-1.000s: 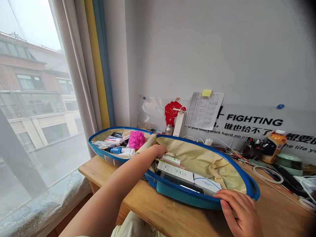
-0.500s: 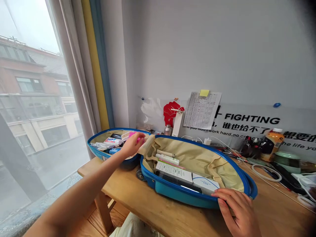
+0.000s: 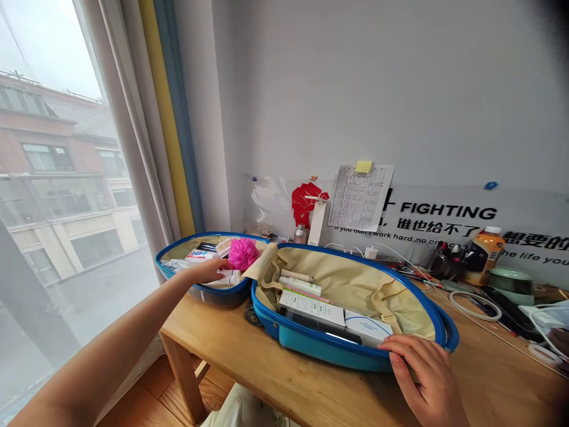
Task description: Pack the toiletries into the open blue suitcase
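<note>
An open blue suitcase [image 3: 329,354] with beige lining lies on the wooden table, its two shells side by side. My left hand [image 3: 208,270] is inside the left shell, its fingers closed at the end of a white tube [image 3: 229,277]; the fingertips are partly hidden. Just beyond them sits a pink bath pouf [image 3: 243,254], beside a pale comb [image 3: 223,247] and a toothpaste box [image 3: 200,255]. My right hand [image 3: 424,370] grips the front rim of the right shell, fingers over the edge and thumb outside. Near it lie a white box [image 3: 368,328] and a printed carton [image 3: 311,309].
Behind the suitcase stand a small bottle [image 3: 300,234] and a white upright stand [image 3: 317,222]. On the right are an orange drink bottle [image 3: 484,255], a green-lidded jar [image 3: 511,284] and coiled white cable [image 3: 475,305]. A curtained window is at left.
My left hand has moved left and down from the pink pouf, which now shows fully, to the white tube. My right hand stays on the rim. The view has shifted slightly.
</note>
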